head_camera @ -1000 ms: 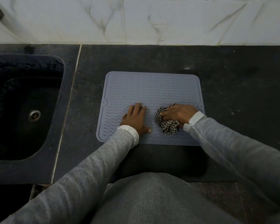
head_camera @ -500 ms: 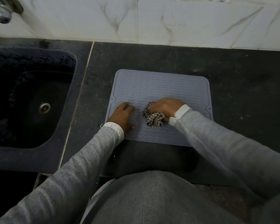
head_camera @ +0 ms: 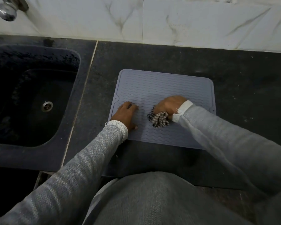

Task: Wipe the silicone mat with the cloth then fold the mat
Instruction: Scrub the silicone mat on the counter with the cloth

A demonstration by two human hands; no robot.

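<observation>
Grey mat (head_camera: pixel 165 88) pinned flat by left hand (head_camera: pixel 126 113); right hand (head_camera: pixel 169 105) clutches cloth (head_camera: pixel 159 119).

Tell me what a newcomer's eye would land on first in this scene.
First the grey silicone mat, lying flat and pale on the dark counter. On it the right hand grips a bunched checked cloth near the mat's middle, while the left hand rests on its left side. The deep black sink with a metal drain fills the left.
</observation>
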